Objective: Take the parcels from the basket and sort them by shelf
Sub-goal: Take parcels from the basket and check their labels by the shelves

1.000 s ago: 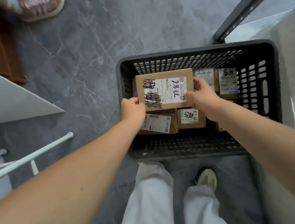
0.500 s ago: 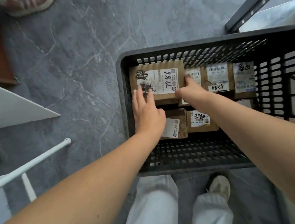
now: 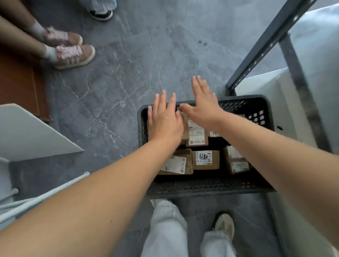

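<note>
Cardboard parcels in basket; right hand released earlier pinch, left hand also flat, both empty.

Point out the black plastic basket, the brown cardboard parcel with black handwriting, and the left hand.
Black plastic basket (image 3: 244, 99): head view, far rim.
Brown cardboard parcel with black handwriting (image 3: 204, 158): head view, white label.
Left hand (image 3: 165, 121): head view, its back.

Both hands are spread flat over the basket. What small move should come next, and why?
Probably close the left hand and right hand on the brown cardboard parcel between them: both are open and empty, and the black plastic basket is not yet emptied.
</note>
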The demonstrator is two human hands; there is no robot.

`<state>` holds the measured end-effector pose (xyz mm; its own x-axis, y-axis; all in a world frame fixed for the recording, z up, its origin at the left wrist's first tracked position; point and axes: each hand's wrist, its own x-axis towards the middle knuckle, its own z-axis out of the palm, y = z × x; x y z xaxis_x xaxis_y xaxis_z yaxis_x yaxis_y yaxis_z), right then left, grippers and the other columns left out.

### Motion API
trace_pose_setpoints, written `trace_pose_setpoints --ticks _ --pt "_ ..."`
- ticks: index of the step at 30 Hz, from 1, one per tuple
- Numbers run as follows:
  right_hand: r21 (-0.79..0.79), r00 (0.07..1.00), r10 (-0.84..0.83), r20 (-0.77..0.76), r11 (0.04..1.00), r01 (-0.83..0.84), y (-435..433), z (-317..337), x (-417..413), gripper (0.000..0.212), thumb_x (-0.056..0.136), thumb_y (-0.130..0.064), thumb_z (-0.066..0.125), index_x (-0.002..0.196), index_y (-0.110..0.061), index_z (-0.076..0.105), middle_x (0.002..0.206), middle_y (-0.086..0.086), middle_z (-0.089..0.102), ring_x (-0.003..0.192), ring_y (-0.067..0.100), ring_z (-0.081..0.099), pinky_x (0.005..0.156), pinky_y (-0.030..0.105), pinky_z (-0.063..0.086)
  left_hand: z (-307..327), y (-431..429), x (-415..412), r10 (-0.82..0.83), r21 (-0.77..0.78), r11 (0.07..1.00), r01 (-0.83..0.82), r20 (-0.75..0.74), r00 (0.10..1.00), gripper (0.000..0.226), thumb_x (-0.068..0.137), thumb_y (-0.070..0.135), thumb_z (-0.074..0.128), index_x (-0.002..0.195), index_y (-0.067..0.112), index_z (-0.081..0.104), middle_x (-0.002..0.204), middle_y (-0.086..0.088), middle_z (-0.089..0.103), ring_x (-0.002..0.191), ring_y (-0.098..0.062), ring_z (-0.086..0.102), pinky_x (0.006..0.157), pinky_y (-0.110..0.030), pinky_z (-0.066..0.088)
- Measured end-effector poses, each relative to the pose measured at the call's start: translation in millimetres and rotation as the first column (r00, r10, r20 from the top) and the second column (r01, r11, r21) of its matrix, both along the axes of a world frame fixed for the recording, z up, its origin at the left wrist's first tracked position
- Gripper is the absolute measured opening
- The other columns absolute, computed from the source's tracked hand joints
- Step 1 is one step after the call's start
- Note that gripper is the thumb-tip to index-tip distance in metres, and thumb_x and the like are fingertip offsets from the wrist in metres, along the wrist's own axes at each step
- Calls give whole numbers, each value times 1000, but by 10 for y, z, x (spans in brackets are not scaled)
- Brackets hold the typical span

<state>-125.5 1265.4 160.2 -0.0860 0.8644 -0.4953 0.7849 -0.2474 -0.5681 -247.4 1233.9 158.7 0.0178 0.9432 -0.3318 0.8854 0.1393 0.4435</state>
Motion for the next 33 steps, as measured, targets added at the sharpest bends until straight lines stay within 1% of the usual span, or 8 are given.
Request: trace_pose_setpoints --ticks 5,10,16,19,25,28,30,33 --pt "344 999 -36 8 938 31 317 1891 392 81 99 -31 50 157 -15 -5 165 0 -10 151 15 -10 123 37 0 1733 301 110 -37 311 949 51 -51 998 58 102 25 38 156 18 18 165 1 4 152 -15 -4 122 -41 -4" --pt "619 994 -53 92 785 -15 345 3816 926 81 99 -30 50 157 -18 -5 164 -3 -12 151 12 -11 122 36 -2 3618 333 190 -16 587 807 66 -90 996 59 101 24 39 156 15 18 164 1 9 152 -16 3 121 -44 -2" --pt "839 997 -25 73 542 -48 -94 5742 1134 79 98 -24 52 157 -15 1 165 -1 -4 151 14 -6 122 43 3 5571 18 289 55 803 596 4 -46 997 59 101 21 38 156 19 17 164 5 9 152 -13 3 120 -41 -6" --pt "866 988 -4 154 482 -133 -266 6372 1162 81 99 -30 47 157 -19 -8 164 -6 -14 150 9 -15 123 43 1 6189 -124 263 104 865 501 9 -70 992 60 103 22 35 157 21 10 164 6 2 151 -11 -3 122 -44 -6" --pt "936 987 -43 156 326 -134 -498 7281 1218 84 98 -33 49 157 -19 -9 163 -7 -18 149 9 -17 123 39 -3 6989 -291 526 -54 924 340 177 -169 984 61 103 23 35 157 21 9 165 8 0 151 -7 -7 119 -37 -14" --pt "948 968 -134 211 272 -169 -637 7541 1237 84 98 -34 49 157 -20 -9 163 -6 -18 149 9 -17 122 36 -9 7317 -244 692 -109 938 288 195 -170 979 59 102 26 32 157 21 9 165 7 1 151 -8 -6 121 -41 -9" --pt "934 922 -217 321 237 -269 -747 7616 1218 82 99 -36 47 157 -18 -7 164 -4 -17 148 9 -19 119 33 -15 7472 -198 755 -137 949 236 208 -180 974 59 101 28 29 157 20 11 165 6 3 151 -10 -4 121 -41 -8" --pt "921 873 -309 378 222 -320 -874 7657 1167 79 100 -39 46 157 -16 -2 164 -1 -15 148 11 -19 120 36 -14 7562 -135 774 -189 956 169 240 -208 960 59 100 30 23 157 19 14 165 4 7 152 -11 -1 122 -43 -3"
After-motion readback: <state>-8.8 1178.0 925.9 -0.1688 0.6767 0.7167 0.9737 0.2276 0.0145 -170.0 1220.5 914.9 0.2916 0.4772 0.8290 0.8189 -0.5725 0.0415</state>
